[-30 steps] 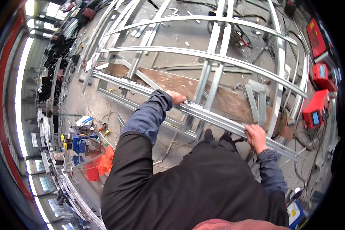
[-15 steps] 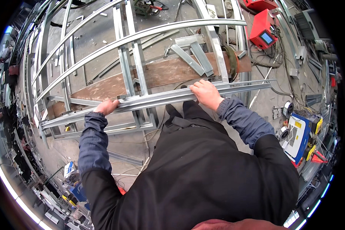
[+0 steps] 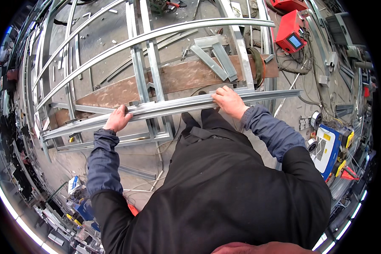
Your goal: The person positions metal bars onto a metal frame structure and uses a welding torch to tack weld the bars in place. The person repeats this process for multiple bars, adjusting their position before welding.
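Note:
My left hand (image 3: 117,119) is closed over the far edge of a long, shiny galvanized steel channel (image 3: 173,106). Farther right along the same channel, my right hand (image 3: 229,101) grips it from above, its fingers curled over the far side. The channel lies across the near side of a metal frame (image 3: 137,67) made of upright and cross members. Its right end sticks out past the frame. The undersides of both hands, with the thumbs' full grip, are partly hidden.
A brown, rusty plate (image 3: 186,79) lies under the frame with short channel offcuts (image 3: 214,62) on it. A red machine with a screen (image 3: 291,36) stands far right, cables around it. A blue and white machine (image 3: 327,148) sits at right beside wire spools (image 3: 316,120).
The channel has rolled slightly and now shows a different face. My left hand has lifted a little and its back shows more. My right hand has barely shifted.

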Motion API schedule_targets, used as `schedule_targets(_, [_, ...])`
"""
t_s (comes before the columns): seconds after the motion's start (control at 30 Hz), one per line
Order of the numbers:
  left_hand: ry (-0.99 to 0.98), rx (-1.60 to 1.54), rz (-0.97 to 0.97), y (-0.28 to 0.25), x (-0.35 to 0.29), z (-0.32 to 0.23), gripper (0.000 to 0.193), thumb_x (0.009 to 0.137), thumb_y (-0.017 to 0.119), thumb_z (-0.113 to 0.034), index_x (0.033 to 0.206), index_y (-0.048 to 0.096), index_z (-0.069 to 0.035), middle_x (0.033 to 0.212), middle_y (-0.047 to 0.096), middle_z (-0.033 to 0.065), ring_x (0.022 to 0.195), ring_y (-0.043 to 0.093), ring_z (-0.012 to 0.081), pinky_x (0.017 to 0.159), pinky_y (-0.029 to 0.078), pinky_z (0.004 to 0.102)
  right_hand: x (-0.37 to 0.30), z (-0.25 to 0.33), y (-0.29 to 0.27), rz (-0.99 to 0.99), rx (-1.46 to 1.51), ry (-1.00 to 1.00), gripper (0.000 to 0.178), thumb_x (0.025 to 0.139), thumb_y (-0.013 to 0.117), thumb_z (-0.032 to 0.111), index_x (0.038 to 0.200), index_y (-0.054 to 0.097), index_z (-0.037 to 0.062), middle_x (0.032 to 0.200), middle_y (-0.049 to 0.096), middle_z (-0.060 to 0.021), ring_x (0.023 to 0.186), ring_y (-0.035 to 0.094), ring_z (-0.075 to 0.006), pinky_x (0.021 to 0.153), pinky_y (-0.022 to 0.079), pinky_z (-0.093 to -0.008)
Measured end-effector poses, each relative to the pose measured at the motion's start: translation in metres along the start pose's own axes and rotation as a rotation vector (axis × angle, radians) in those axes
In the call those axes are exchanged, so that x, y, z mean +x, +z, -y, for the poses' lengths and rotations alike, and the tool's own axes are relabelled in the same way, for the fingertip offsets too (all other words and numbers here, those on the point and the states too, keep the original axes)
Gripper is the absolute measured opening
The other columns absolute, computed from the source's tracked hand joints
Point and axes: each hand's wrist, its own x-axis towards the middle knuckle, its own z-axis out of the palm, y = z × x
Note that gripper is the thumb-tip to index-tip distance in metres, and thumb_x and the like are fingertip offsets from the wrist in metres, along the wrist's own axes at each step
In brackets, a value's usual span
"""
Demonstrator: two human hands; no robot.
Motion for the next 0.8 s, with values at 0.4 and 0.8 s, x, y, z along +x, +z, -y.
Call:
schedule_targets(0.4, [0.177,0.151,-0.284,0.022,-0.030,-0.005,0.073,0.077,0.096,-0.049,0.123,0.060,-0.004,0.115,0.063,0.0146,0.113,0.061,0.0386,0.102,0.047,0.0500,0.002,0.006,-0.004,0.026,-0.004,-0.014,0.023,0.097,0.075,0.017,0.118,0.073,0.0069,0.105,0.063,-0.0091,0.101,0.061,-0.0324,0.091,0.056,-0.0440])
schedule_targets(0.8, [0.166,0.177,-0.401,0.037,-0.030,-0.003,0.059,0.077,0.095,-0.031,0.119,0.060,-0.008,0.115,0.062,0.0132,0.115,0.060,0.0375,0.102,0.046,0.0500,0.000,0.004,-0.007,0.102,0.003,0.041,0.025,0.102,0.074,0.025,0.123,0.075,0.0113,0.110,0.071,-0.0094,0.108,0.068,-0.0324,0.092,0.059,-0.0448])
